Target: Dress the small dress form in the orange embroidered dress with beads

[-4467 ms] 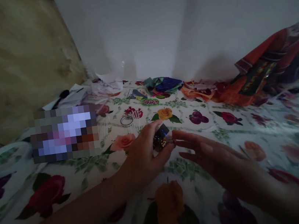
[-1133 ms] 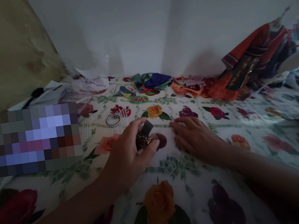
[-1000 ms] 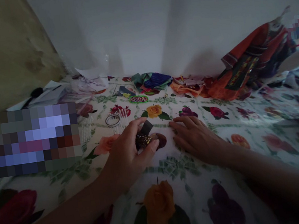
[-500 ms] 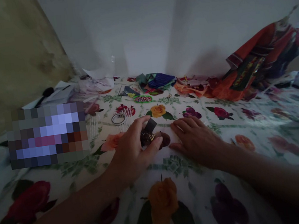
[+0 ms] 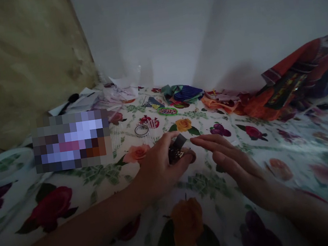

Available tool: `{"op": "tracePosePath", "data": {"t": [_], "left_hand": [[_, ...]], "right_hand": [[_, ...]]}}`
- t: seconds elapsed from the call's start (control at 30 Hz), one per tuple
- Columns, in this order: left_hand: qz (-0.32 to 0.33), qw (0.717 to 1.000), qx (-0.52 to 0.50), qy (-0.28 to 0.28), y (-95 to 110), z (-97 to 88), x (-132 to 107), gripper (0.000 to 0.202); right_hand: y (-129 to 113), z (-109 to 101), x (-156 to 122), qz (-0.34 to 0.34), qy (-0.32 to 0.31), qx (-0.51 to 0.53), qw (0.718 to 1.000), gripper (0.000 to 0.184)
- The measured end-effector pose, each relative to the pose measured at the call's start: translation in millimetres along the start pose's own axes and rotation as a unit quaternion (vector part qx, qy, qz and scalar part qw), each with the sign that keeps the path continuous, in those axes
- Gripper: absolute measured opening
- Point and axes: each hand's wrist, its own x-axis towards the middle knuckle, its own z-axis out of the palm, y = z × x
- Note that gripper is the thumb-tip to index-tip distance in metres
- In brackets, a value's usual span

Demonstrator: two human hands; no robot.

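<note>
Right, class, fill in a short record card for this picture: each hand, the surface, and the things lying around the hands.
Surface: flowered tablecloth
Left hand: closed round a small dark beaded piece, low over the cloth
Right hand: open, fingers stretched out, holding nothing, just right of the piece
Behind the hands: clear ring, green-rimmed beaded oval, fabric scraps
Far right: heaped orange-red cloth

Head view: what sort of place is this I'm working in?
Probably a home craft or sewing table: a floral tablecloth, fabric scraps heaped along the wall, and a small sequinned piece pinched in the left hand.
</note>
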Motion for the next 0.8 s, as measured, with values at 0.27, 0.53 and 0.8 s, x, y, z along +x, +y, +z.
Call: {"op": "tracePosePath", "data": {"t": [0.27, 0.53, 0.8], "left_hand": [[0.000, 0.999, -0.027, -0.021, -0.8, 0.0, -1.1, 0.051], [0.005, 0.999, -0.027, -0.018, -1.3, 0.5, -0.6, 0.049], [0.000, 0.999, -0.030, -0.018, -2.0, 0.2, -0.7, 0.053]], "right_hand": [[-5.0, 1.8, 2.3, -0.027, -0.024, -0.014, 0.999, 0.045], [-4.6, 5.0, 3.0, -0.045, -0.036, -0.053, 0.997, 0.048], [-5.5, 4.8, 0.4, -0.075, -0.028, -0.085, 0.993, 0.051]]}}
